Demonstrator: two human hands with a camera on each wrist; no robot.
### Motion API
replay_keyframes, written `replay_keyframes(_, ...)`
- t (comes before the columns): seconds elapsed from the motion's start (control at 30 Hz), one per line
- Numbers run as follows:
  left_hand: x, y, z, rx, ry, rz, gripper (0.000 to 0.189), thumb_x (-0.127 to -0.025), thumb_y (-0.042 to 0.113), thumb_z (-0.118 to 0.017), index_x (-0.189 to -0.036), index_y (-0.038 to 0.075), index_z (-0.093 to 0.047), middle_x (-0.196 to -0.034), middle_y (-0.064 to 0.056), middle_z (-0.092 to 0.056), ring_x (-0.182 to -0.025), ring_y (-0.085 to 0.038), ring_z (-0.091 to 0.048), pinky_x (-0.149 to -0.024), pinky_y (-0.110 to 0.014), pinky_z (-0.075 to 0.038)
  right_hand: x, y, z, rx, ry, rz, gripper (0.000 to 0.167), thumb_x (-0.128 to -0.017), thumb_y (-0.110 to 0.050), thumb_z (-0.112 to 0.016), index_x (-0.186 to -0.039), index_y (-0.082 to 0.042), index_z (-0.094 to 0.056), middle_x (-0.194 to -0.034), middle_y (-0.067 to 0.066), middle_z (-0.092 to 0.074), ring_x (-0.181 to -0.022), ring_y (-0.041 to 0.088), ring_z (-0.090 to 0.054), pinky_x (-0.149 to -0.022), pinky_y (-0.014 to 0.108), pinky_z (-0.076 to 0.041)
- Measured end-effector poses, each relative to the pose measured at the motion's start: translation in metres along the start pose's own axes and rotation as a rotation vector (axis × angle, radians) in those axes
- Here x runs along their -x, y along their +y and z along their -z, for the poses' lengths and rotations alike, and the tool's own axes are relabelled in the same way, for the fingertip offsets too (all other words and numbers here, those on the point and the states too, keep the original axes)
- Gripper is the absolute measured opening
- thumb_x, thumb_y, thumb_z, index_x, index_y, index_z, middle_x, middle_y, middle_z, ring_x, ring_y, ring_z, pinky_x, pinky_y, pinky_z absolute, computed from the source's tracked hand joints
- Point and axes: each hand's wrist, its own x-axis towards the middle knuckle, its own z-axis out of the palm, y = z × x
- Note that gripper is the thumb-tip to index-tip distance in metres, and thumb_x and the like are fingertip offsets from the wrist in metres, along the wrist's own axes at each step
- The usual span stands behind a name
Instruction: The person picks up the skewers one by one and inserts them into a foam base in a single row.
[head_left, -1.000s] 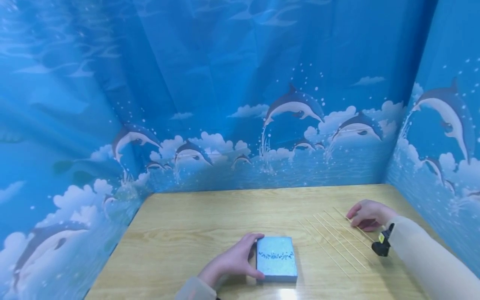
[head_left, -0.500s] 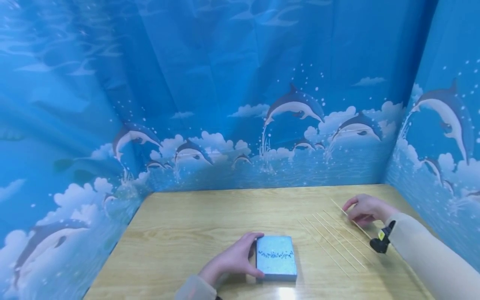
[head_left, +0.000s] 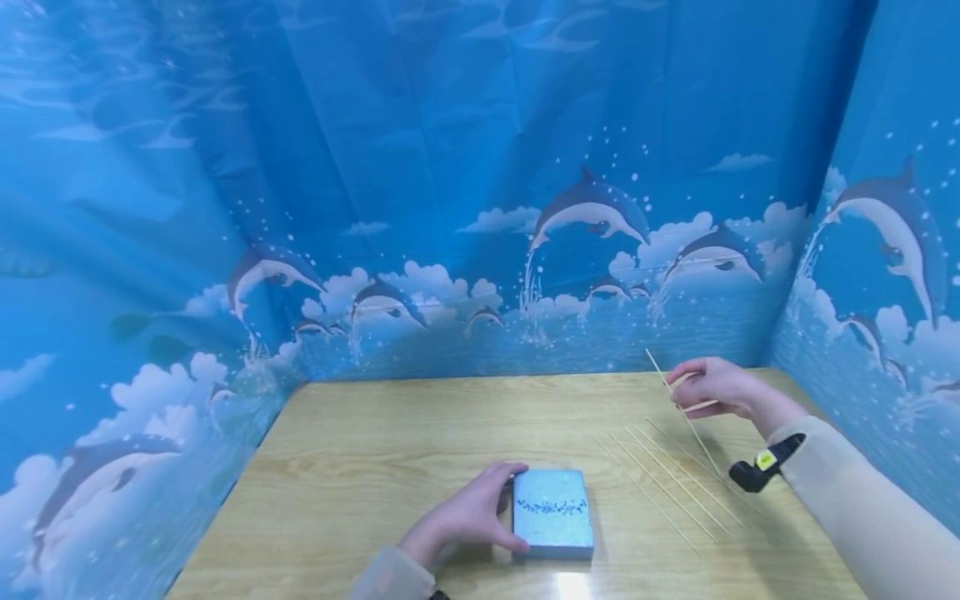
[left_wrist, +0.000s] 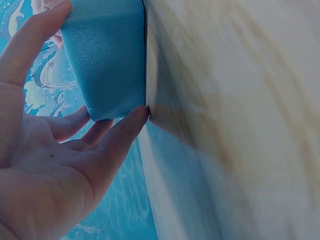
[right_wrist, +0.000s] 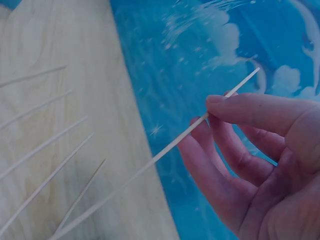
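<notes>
My left hand (head_left: 468, 512) grips the left side of a light-blue rectangular block (head_left: 552, 521), thumb at its near corner and fingers at its far corner. A band of dark specks crosses the top of the block, which sits on the table. In the left wrist view, fingertips press against the smooth blue side (left_wrist: 107, 65). My right hand (head_left: 723, 390) pinches a thin wooden stick (right_wrist: 180, 138) between thumb and fingers, its far end tilted up over the table's back edge. Several similar sticks (right_wrist: 45, 147) lie side by side on the table, left of and below that hand.
The wood-grain table (head_left: 375, 433) is bounded by a blue dolphin-print curtain (head_left: 450, 208) at the back and on both sides. A black wrist camera (head_left: 753, 475) hangs below the right wrist, close to the held stick's near end.
My right hand has lifted one stick off the table, rising and moving slightly left, with the stick's far end tilting upward. My left hand and the block have stayed in place.
</notes>
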Motion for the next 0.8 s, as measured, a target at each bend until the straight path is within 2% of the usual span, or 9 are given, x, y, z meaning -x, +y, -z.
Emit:
replay_keyframes(0.17, 0.000, -0.001, 0.000, -0.008, 0.000, -0.002, 0.111, -0.059, 0.037, -0.093, -0.150, 0.010, -0.037, -0.152, -0.012, -0.042, -0.136, -0.028, -0.046, -0.117, -0.044, -0.039, 0.010, -0.019, -0.001, -0.037, -0.034, 0.062, 0.022, -0.088, 0.001, -0.065, -0.104, -0.015, -0.063, -0.091, 0.000, -0.068, -0.085, 0.015, -0.069, -0.083, 0.037, -0.063)
replay_keyframes(0.3, 0.000, -0.001, 0.000, 0.000, 0.004, 0.003, 0.110, -0.059, 0.036, -0.094, -0.150, 0.010, -0.038, -0.152, -0.011, -0.043, -0.136, -0.028, -0.046, -0.116, -0.044, -0.040, 0.018, -0.033, -0.008, -0.069, -0.027, 0.119, 0.023, -0.087, 0.002, -0.066, -0.098, -0.018, -0.063, -0.090, -0.001, -0.067, -0.086, 0.015, -0.069, -0.086, 0.038, -0.062)
replay_keyframes(0.53, 0.001, 0.001, -0.001, 0.005, 0.025, -0.014, 0.109, -0.057, 0.033, -0.094, -0.149, 0.010, -0.040, -0.148, -0.011, -0.046, -0.133, -0.028, -0.049, -0.115, -0.044, -0.041, 0.028, -0.051, -0.030, -0.134, 0.009, 0.210, 0.021, -0.084, 0.004, -0.069, -0.092, -0.015, -0.065, -0.090, 0.000, -0.064, -0.085, 0.015, -0.068, -0.085, 0.037, -0.062)
replay_keyframes(0.8, 0.001, 0.001, -0.001, 0.036, 0.034, -0.001, 0.108, -0.055, 0.031, -0.095, -0.148, 0.011, -0.042, -0.147, -0.010, -0.048, -0.134, -0.029, -0.048, -0.115, -0.045, -0.041, 0.039, -0.069, -0.062, -0.130, 0.062, 0.318, 0.019, -0.084, 0.003, -0.071, -0.091, -0.013, -0.065, -0.089, 0.000, -0.068, -0.085, 0.015, -0.070, -0.082, 0.035, -0.063)
